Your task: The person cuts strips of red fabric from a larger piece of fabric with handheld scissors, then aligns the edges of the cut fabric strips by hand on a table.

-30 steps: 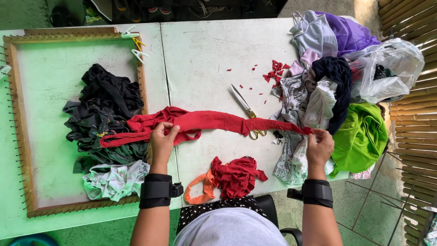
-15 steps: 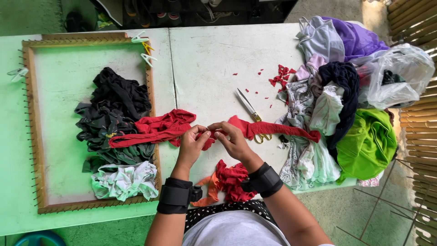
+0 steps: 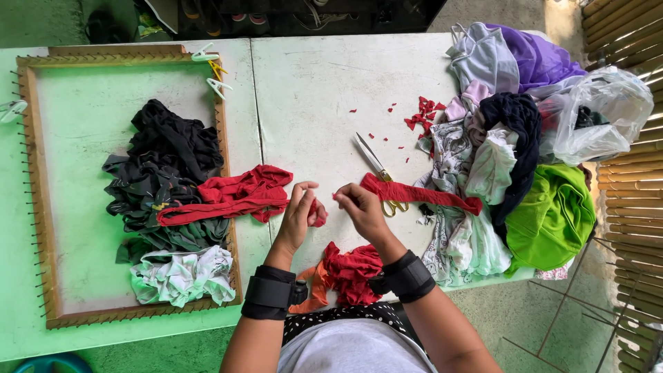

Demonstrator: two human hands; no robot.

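The left hand (image 3: 298, 211) pinches one end of a red fabric strip (image 3: 242, 197) that trails left onto a pile of dark cloth (image 3: 166, 173) inside a wooden frame (image 3: 31, 207). The right hand (image 3: 360, 207), just beside it, grips the end of another red strip (image 3: 421, 195) running right across gold-handled scissors (image 3: 376, 169) to a heap of mixed clothes (image 3: 497, 145). Both hands hover above the pale counter (image 3: 311, 90). A crumpled red and orange cloth (image 3: 345, 273) lies near the counter's front edge.
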